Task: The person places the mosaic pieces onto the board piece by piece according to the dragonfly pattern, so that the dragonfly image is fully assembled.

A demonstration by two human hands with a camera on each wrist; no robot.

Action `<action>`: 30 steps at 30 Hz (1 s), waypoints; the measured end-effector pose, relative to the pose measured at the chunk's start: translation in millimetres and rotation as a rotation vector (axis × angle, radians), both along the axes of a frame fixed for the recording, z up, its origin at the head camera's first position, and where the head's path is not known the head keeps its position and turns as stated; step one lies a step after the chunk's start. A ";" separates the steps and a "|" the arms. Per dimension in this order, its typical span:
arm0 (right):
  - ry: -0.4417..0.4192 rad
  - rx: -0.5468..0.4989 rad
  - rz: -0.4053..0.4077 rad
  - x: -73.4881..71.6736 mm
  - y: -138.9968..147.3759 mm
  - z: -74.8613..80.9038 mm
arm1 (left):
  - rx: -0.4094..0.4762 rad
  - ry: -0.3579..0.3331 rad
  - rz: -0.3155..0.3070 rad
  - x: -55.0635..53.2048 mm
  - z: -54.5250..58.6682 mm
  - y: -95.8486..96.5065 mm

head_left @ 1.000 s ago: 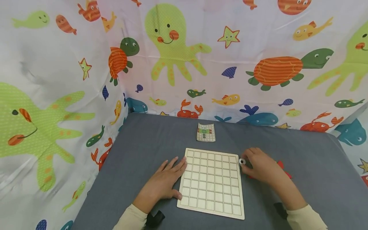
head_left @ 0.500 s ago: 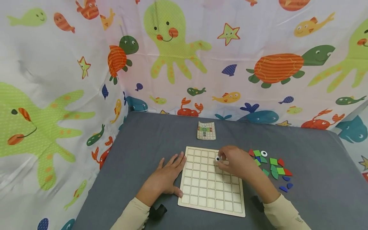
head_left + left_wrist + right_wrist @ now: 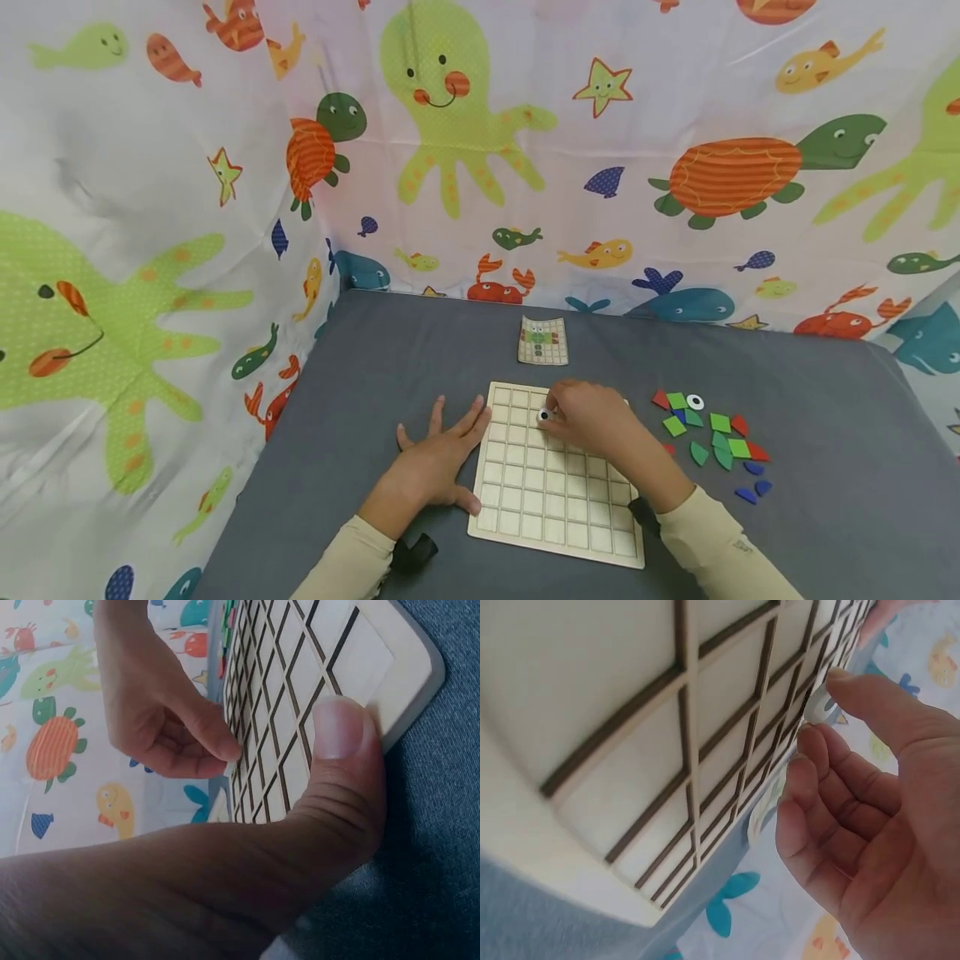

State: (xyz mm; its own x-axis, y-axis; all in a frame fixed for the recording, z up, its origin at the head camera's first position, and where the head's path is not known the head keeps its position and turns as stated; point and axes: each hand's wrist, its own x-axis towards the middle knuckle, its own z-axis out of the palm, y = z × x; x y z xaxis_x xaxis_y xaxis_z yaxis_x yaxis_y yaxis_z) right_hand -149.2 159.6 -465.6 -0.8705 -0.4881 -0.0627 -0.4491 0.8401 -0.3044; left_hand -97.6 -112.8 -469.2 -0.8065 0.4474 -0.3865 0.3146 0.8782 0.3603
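My right hand (image 3: 588, 417) pinches a round white eye piece (image 3: 544, 415) with a black centre between thumb and fingertips. It is over the upper part of a pale wooden grid board (image 3: 525, 500). In the right wrist view the eye piece (image 3: 821, 705) shows close against the board's squares. My left hand (image 3: 431, 475) lies spread at the board's left edge, fingertips on the upper side and thumb on the lower corner. The left wrist view shows that thumb (image 3: 341, 742) resting on the board's rim.
Right of the board lie several loose flat pieces: green squares (image 3: 675, 427), red pieces (image 3: 738, 425), green leaf shapes (image 3: 699, 453), blue ones (image 3: 746, 496) and another white eye piece (image 3: 695, 402). A small pattern card (image 3: 543, 354) lies behind the board on the grey table (image 3: 420, 350).
My right hand has carried the eye piece leftward from beside the board's right edge to over its upper squares, uncovering the loose pieces. The left hand stays at the board's edge.
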 end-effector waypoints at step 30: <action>0.318 0.226 0.068 3.7 -21.7 -5.9 | 0.020 -0.004 0.013 0.6 -5.9 0.8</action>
State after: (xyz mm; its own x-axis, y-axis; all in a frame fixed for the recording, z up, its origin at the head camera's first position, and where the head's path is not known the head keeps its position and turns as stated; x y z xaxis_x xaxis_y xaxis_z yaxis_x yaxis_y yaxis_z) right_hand -145.5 137.9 -471.5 -0.8301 -0.5501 0.0917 -0.5480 0.8351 0.0482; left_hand -97.0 -112.0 -475.1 -0.8110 0.4445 -0.3804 0.3018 0.8748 0.3789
